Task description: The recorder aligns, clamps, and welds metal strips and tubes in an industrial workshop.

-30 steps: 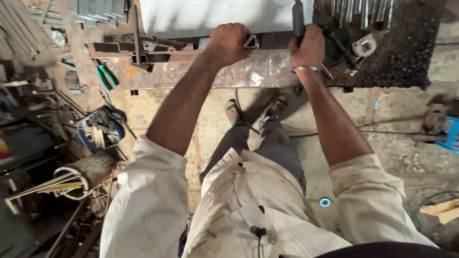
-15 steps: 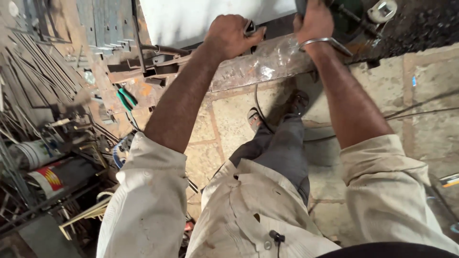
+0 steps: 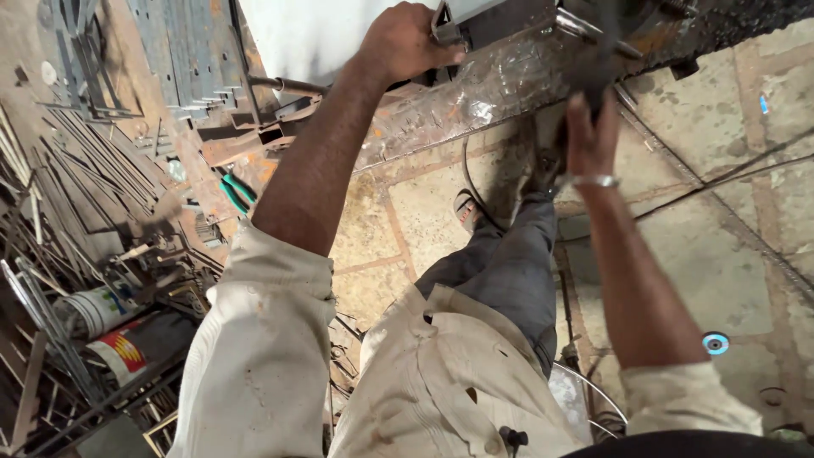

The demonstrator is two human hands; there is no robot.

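Left hand [image 3: 405, 42] closed over one metal bracket [image 3: 444, 25] at the workbench edge [image 3: 500, 80]. Right hand [image 3: 591, 131] wraps one dark tool [image 3: 606, 51] (blurred; kind cannot be told) below that edge. One green-handled pliers [image 3: 237, 193] lies left, well apart; one blue disc [image 3: 715, 343] on the floor.

Bright daylight; motion blur; warped edges

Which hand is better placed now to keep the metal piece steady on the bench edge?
The left hand, I think. It already grips the small metal section at the rusty bench edge. The right hand is lower, closed on a dark blurred tool, so it is occupied.
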